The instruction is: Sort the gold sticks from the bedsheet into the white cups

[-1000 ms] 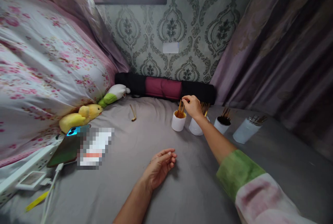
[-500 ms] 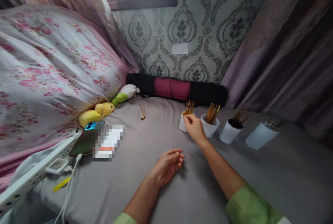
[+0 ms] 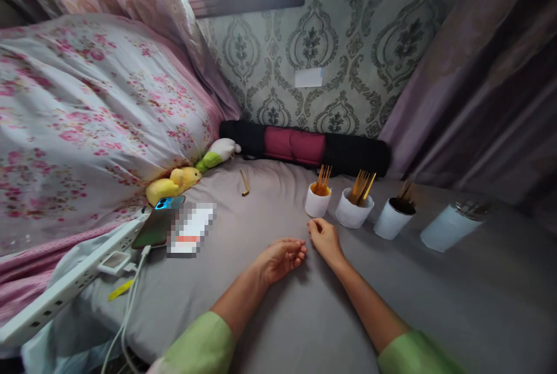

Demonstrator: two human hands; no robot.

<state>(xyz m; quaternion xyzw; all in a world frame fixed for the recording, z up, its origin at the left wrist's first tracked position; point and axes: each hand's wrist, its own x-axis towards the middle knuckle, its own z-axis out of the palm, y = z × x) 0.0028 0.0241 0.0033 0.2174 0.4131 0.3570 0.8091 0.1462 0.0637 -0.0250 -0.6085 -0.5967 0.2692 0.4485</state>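
My left hand (image 3: 278, 262) rests on the grey sheet, its fingers loosely curled and a little apart, with nothing visible in it. Just right of it, my right hand (image 3: 326, 240) is held with thumb and forefinger tips together, and no object shows between them. Beyond the right hand stands a small white cup with an orange inside (image 3: 317, 204), holding several thin orange sticks (image 3: 324, 175). Beside that cup is a wider white cup (image 3: 354, 216) with golden-brown sticks (image 3: 360, 185). A white cup with a dark inside (image 3: 391, 226) holds dark thin sticks (image 3: 405, 191).
At far right leans a taller white container (image 3: 450, 229) with metallic pieces in its mouth. A small golden piece (image 3: 245, 191) lies on the sheet (image 3: 270, 211). Left are a phone (image 3: 152, 229), a power strip (image 3: 56, 304) and plush toys (image 3: 174, 184). A black-and-maroon roll (image 3: 296, 145) lines the wall.
My right hand has drawn back from the orange-lined cup towards my left hand. My left hand stays nearly in place, and the view has shifted slightly.
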